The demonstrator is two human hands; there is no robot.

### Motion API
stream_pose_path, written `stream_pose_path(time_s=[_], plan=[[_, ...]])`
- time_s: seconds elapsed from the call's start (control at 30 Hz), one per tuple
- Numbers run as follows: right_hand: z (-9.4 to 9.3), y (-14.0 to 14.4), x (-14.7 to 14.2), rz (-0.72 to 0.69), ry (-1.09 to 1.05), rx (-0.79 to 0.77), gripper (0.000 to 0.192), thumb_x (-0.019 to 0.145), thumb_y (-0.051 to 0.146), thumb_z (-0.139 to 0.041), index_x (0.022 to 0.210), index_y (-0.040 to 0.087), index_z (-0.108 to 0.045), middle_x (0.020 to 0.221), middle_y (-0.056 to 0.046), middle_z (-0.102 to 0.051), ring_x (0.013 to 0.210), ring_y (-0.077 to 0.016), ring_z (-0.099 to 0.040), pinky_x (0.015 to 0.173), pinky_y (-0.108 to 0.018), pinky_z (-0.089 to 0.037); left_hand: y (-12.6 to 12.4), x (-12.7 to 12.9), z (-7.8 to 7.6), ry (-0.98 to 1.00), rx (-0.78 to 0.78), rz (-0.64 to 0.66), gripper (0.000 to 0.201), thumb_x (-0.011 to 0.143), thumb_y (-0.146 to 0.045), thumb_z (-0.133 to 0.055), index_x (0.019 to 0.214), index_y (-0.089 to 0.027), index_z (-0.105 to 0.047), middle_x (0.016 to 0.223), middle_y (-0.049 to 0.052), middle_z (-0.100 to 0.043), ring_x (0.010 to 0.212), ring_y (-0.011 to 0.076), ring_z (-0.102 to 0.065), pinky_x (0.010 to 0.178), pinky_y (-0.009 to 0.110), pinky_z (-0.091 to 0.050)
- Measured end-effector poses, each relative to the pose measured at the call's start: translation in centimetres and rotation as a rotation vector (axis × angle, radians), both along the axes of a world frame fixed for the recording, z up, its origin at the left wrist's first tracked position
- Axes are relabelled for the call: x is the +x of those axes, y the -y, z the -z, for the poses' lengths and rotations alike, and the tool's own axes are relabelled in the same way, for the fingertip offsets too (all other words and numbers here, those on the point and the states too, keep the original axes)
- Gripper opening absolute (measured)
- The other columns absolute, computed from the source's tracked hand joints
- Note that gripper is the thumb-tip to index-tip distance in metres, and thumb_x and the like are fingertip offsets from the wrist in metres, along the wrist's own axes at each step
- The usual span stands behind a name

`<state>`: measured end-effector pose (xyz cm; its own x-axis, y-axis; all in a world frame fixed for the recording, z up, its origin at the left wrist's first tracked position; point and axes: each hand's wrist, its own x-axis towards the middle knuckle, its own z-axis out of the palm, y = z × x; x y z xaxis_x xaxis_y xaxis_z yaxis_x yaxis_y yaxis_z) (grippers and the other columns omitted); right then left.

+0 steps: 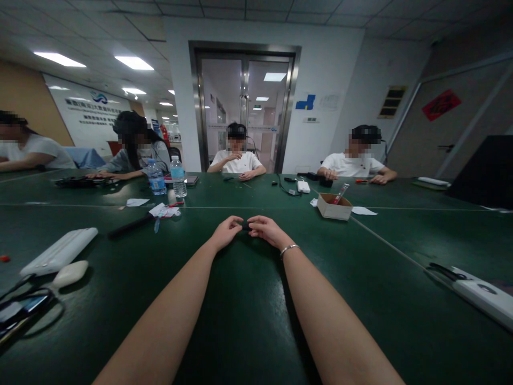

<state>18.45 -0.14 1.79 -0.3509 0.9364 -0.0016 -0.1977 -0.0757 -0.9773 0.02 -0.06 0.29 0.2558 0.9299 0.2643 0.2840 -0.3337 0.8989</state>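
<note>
Both my arms reach forward over the dark green table (248,299). My left hand (226,231) and my right hand (267,230) meet at the fingertips around a small black object (246,226), pinched between them just above the tabletop. What the object is cannot be made out. A thin bracelet (289,248) sits on my right wrist.
A cardboard box (334,206) with a red-tipped tool stands at the right, two water bottles (167,179) at the left. A white power bank (60,251) and cables lie near left, another white device (483,294) near right. Several people sit along the table's far edge.
</note>
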Motion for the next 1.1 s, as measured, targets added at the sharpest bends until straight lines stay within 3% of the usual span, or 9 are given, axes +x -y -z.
stream_pose_path(time_s=[0.13, 0.23, 0.37, 0.53, 0.87, 1.1], plan=[[-0.09, 0.12, -0.05, 0.006, -0.004, -0.004, 0.017, 0.076, 0.001, -0.062, 0.089, 0.011, -0.061, 0.065, -0.003, -0.064, 0.054, -0.0100, -0.064, 0.052, -0.015, -0.055, -0.24, -0.03, 0.15, -0.026, -0.014, 0.003, 0.031, 0.084, -0.035, -0.042, 0.100, -0.015, -0.059, 0.066, 0.001, -0.057, 0.063, 0.0138, -0.053, 0.062, 0.026, -0.041], [-0.14, 0.22, -0.05, 0.009, -0.003, 0.001, 0.016, 0.076, 0.002, -0.062, 0.090, 0.011, -0.061, 0.065, -0.002, -0.064, 0.054, -0.0099, -0.064, 0.052, -0.015, -0.055, -0.37, -0.05, 0.24, -0.008, -0.005, -0.004, 0.027, 0.079, -0.031, -0.049, 0.099, -0.016, -0.060, 0.076, 0.002, -0.059, 0.070, 0.0138, -0.054, 0.065, 0.025, -0.042], [-0.16, 0.26, -0.01, 0.001, -0.007, -0.001, 0.016, 0.075, 0.003, -0.065, 0.088, 0.011, -0.062, 0.066, -0.003, -0.064, 0.055, -0.0102, -0.064, 0.053, -0.016, -0.055, -0.33, -0.09, 0.20, -0.012, -0.032, 0.023, 0.032, 0.083, -0.037, -0.044, 0.100, -0.015, -0.059, 0.068, 0.001, -0.057, 0.064, 0.0139, -0.053, 0.063, 0.026, -0.041], [-0.10, 0.19, 0.01, 0.000, -0.019, 0.002, 0.016, 0.076, 0.001, -0.063, 0.088, 0.012, -0.062, 0.067, -0.002, -0.064, 0.055, -0.0100, -0.064, 0.053, -0.016, -0.055, -0.18, -0.11, 0.11, 0.025, -0.017, 0.020, 0.037, 0.079, -0.036, -0.051, 0.111, -0.016, -0.053, 0.074, 0.001, -0.058, 0.069, 0.0143, -0.054, 0.067, 0.027, -0.041], [-0.18, 0.16, 0.10, -0.014, -0.003, -0.001, 0.017, 0.075, 0.003, -0.064, 0.089, 0.012, -0.062, 0.067, -0.002, -0.064, 0.055, -0.0098, -0.064, 0.053, -0.016, -0.055, -0.12, -0.11, 0.03, -0.001, -0.039, 0.034, 0.035, 0.082, -0.038, -0.046, 0.107, -0.016, -0.055, 0.066, 0.001, -0.057, 0.064, 0.0140, -0.053, 0.063, 0.026, -0.040], [-0.03, 0.02, 0.06, -0.013, -0.012, -0.003, 0.016, 0.075, 0.002, -0.064, 0.088, 0.012, -0.062, 0.067, -0.002, -0.065, 0.055, -0.0102, -0.064, 0.051, -0.015, -0.054, 0.07, 0.04, -0.22, 0.025, -0.027, 0.063, 0.033, 0.077, -0.032, -0.053, 0.106, -0.016, -0.056, 0.070, 0.000, -0.055, 0.067, 0.0137, -0.052, 0.064, 0.026, -0.040]])
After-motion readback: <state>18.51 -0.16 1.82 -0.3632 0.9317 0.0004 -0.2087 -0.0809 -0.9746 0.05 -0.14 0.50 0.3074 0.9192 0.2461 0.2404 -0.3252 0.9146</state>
